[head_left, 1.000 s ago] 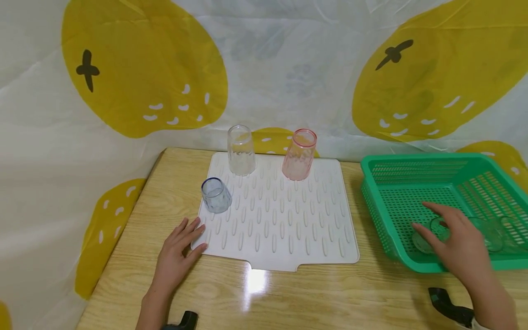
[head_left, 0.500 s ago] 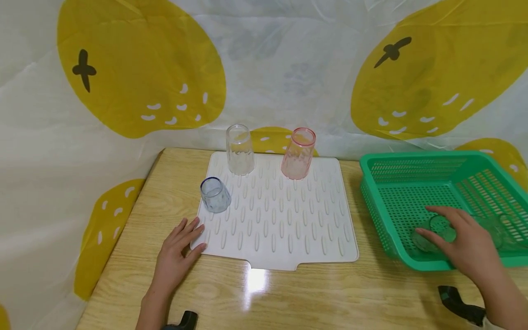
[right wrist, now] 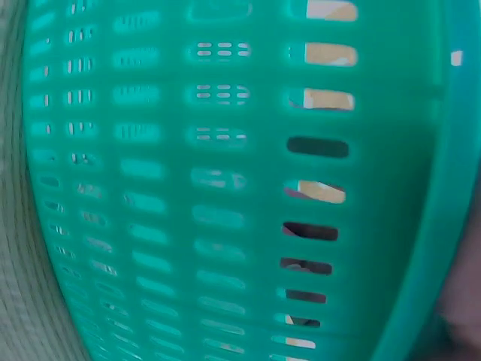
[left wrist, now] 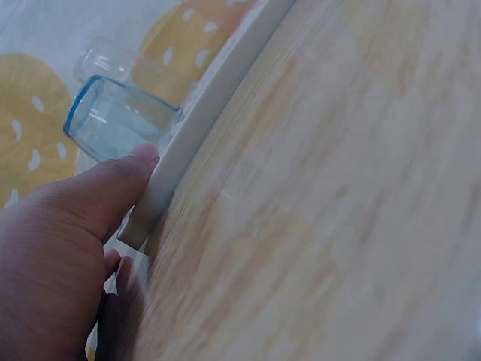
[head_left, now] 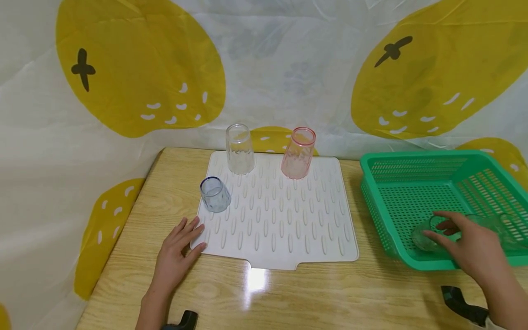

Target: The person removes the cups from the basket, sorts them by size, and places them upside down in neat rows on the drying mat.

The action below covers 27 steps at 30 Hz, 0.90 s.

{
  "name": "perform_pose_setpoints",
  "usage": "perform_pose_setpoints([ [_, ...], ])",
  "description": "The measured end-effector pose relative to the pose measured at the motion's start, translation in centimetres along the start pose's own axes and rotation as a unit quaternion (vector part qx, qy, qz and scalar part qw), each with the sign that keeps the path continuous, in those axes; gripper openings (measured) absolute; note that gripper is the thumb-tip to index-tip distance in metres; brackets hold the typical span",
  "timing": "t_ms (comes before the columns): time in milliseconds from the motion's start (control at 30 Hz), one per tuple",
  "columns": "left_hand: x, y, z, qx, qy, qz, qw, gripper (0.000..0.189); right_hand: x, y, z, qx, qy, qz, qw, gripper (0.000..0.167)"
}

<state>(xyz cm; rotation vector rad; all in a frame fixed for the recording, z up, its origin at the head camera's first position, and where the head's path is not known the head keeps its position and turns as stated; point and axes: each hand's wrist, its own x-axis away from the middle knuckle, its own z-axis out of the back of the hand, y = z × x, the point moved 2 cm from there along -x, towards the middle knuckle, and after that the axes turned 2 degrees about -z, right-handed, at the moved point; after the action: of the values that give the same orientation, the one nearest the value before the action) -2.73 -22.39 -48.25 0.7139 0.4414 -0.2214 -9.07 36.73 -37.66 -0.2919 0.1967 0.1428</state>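
My left hand (head_left: 177, 252) rests its relaxed fingers on the left edge of the white ridged drying mat (head_left: 272, 256). Just beyond it stands a small blue-rimmed glass (head_left: 215, 195); in the left wrist view that blue glass (left wrist: 124, 120) appears near my thumb. At the mat's back stand a tall clear glass (head_left: 240, 151) and a tall pink glass (head_left: 299, 153). Inside the green basket (head_left: 381, 229), my right hand (head_left: 474, 245) has thumb and fingers curled round the rim of a clear glass (head_left: 422, 240). The palm and sleeve hide part of it.
More clear glasses (head_left: 513, 229) stand at the right inside the basket. Its slotted green wall (right wrist: 173, 188) fills most of the right wrist view. A patterned cloth (head_left: 272, 82) hangs behind the wooden table (head_left: 330, 298).
My right hand has shifted right and slightly down in the basket, its thumb and fingers drawing in at the glass rim. The left hand has stayed on the mat edge.
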Motion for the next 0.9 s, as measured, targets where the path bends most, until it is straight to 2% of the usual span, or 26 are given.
perform_pose_setpoints([
  [200, 0.0, 0.0, 0.1, 0.001, 0.000, 0.001, 1.0000, 0.047, -0.1, -0.5, -0.1, -0.001, -0.023, 0.006, 0.9997, 0.033],
  [400, 0.0, 0.0, 0.1, 0.002, -0.003, 0.000, 1.0000, 0.047, 0.0, -0.9, -0.1, 0.019, -0.011, 0.022, 0.9995, 0.026],
  [633, 0.0, -0.1, 0.1, -0.001, -0.003, 0.004, 1.0000, 0.048, -0.4, -1.4, 0.3, 0.046, 0.041, 0.038, 0.9974, 0.023],
  [900, -0.1, 0.1, 0.0, 0.001, -0.003, 0.004, 1.0000, 0.047, -0.4, -2.5, 1.9, 0.035, 0.142, 0.050, 0.9880, 0.013],
])
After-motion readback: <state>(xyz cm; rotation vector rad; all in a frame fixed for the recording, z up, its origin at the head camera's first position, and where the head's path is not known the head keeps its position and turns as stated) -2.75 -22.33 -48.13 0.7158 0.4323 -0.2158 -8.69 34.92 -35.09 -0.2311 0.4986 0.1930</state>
